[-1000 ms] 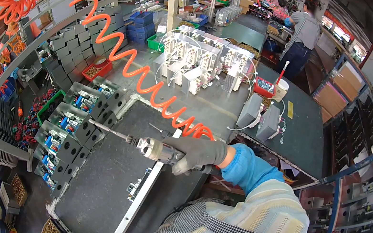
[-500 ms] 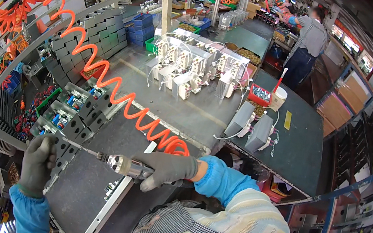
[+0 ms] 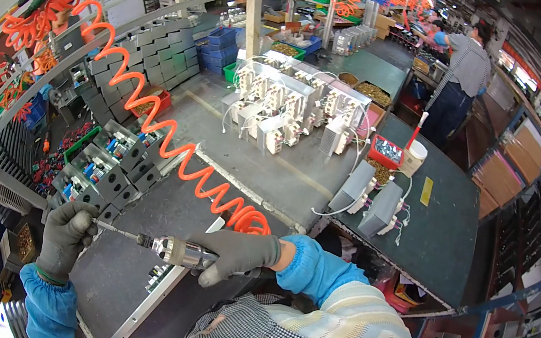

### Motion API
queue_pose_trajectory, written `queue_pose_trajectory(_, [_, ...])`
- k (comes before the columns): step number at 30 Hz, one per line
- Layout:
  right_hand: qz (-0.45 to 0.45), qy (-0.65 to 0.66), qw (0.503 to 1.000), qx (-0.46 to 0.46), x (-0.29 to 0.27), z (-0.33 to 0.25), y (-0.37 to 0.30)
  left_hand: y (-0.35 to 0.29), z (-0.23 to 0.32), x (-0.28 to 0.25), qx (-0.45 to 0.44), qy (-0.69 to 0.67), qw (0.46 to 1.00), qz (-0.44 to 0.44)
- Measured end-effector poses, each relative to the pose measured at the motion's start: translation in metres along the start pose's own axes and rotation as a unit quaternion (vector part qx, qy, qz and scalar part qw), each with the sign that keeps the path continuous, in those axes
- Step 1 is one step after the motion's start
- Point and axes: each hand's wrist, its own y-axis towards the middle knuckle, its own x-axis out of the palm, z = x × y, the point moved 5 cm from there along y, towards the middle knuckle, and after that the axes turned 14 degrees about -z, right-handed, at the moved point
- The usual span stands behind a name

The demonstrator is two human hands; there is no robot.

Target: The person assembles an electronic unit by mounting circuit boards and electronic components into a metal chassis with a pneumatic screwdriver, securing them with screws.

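My right hand (image 3: 240,257), in a grey glove, is wrapped round a silver air screwdriver (image 3: 175,251) held level, its long bit pointing left. An orange coiled hose (image 3: 202,183) runs down behind that hand. My left hand (image 3: 66,236), also gloved, is closed with thumb and fingers pinched at the bit's tip. Whatever the pinch holds is too small to make out. Below the screwdriver, a pale metal strip (image 3: 151,312) lies slanted along the bench with a small circuit board (image 3: 156,278) at its side.
Open metal boxes (image 3: 92,167) with blue parts stand left on the dark bench (image 3: 122,273). White-wired metal units (image 3: 280,104) fill the middle; two grey units (image 3: 382,210) sit right, near a red bin (image 3: 386,151) and white bucket (image 3: 414,155). A person (image 3: 462,79) stands far right.
My left fingers have met the screwdriver bit's tip, where they were slightly apart from it before. The screwdriver has dipped slightly in my right hand, and the whole view has shifted a little.
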Motion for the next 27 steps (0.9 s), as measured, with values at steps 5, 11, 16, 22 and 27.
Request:
queue_pose_trajectory(5, [-0.002, 0.009, 1.0, -0.014, -0.002, 0.007, 0.003, -0.008, 0.008, -0.001, -0.02, 0.103, 0.994, 0.013])
queue_pose_trajectory(11, [-0.014, -0.042, 0.999, 0.025, -0.004, 0.008, 0.009, -0.002, 0.007, 0.001, 0.004, 0.21, 0.978, 0.016])
queue_pose_trajectory(16, [0.003, 0.098, 0.995, 0.003, -0.003, 0.008, 0.006, 0.005, 0.026, 0.004, -0.019, 0.234, 0.971, -0.048])
queue_pose_trajectory(22, [0.017, 0.1, 0.993, 0.055, -0.002, -0.003, 0.013, 0.008, 0.033, -0.004, 0.067, 0.291, 0.95, -0.089])
queue_pose_trajectory(27, [-0.008, 0.073, 0.997, 0.032, -0.01, -0.003, 0.027, 0.014, 0.011, -0.024, 0.154, 0.226, 0.951, -0.143])
